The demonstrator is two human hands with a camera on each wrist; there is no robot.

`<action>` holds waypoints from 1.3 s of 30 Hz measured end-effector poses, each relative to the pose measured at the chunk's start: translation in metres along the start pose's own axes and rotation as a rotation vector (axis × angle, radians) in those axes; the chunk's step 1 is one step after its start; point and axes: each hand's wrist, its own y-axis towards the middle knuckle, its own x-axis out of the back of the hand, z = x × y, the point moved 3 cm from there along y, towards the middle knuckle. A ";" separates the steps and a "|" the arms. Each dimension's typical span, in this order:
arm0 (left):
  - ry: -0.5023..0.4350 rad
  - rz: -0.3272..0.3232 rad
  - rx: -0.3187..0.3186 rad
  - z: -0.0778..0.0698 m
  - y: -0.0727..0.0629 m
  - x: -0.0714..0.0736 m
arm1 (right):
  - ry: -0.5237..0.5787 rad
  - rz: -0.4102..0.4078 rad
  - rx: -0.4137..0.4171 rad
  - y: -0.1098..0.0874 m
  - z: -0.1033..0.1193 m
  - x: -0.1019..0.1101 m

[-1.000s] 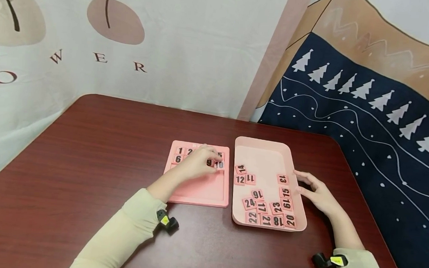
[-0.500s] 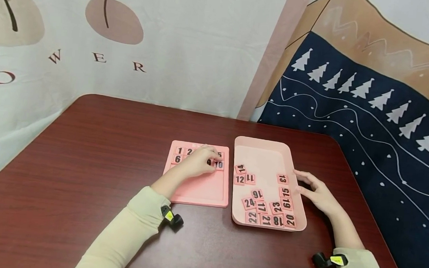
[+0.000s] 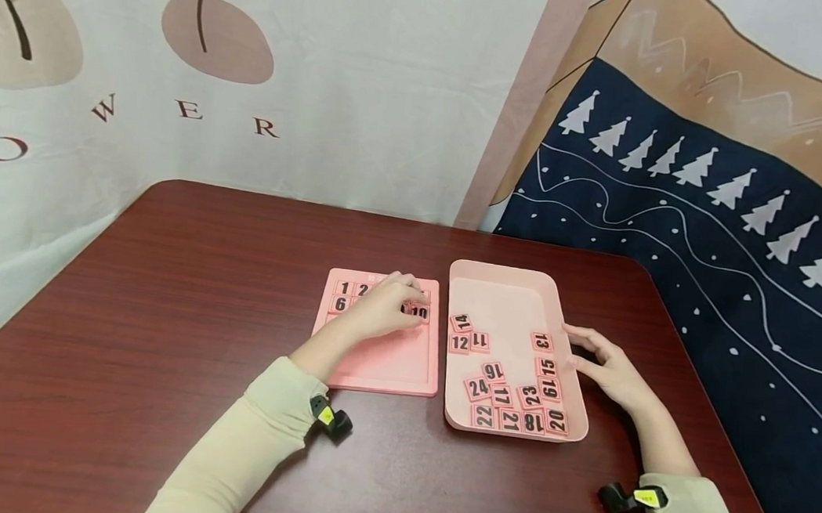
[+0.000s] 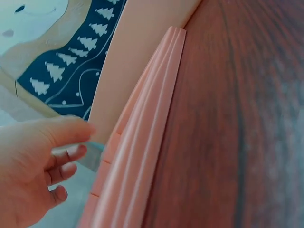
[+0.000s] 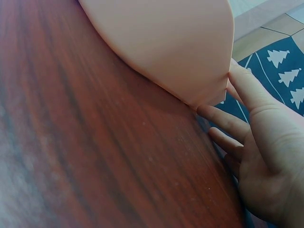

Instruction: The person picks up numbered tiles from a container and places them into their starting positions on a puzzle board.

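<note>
In the head view, my left hand (image 3: 384, 307) is over the upper right of a pink number board (image 3: 379, 364). Its fingertips are beside the number 10 tile (image 3: 419, 313), which lies in the second row. The left wrist view shows this hand's fingers loosely bent above the board's edge, with nothing visible between them. Tiles 1 (image 3: 345, 288), 2 (image 3: 363, 290) and 6 (image 3: 340, 304) show in the board; the hand covers others. My right hand (image 3: 609, 368) touches the right wall of a pink tray (image 3: 504, 282), thumb and fingers mostly straight.
Several loose number tiles lie in the tray, such as 12 (image 3: 459, 343), 13 (image 3: 541, 341) and 20 (image 3: 556, 421), some turned sideways. Board and tray stand side by side on a dark red-brown table (image 3: 204, 291). Printed cloth (image 3: 363, 112) hangs behind.
The number 10 tile, tilted at my left fingertips a second ago, now lies in its row. My left hand has shifted only slightly; the right hand keeps its place at the tray.
</note>
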 end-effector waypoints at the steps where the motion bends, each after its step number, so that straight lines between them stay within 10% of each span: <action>1: -0.010 -0.011 -0.011 -0.004 0.001 0.002 | 0.001 0.000 0.000 0.000 0.000 0.000; 11: -0.051 -0.046 -0.121 -0.051 0.014 -0.008 | -0.017 -0.002 -0.024 0.000 0.000 0.000; 19: 0.075 0.054 -0.108 -0.073 0.030 -0.028 | -0.020 -0.003 -0.024 0.001 0.001 0.000; 27: 0.173 0.190 -0.115 -0.078 0.045 -0.052 | -0.013 -0.005 -0.022 -0.001 0.002 0.000; 39: 0.176 0.181 -0.063 -0.071 0.044 -0.059 | -0.026 -0.003 -0.035 0.000 0.001 0.000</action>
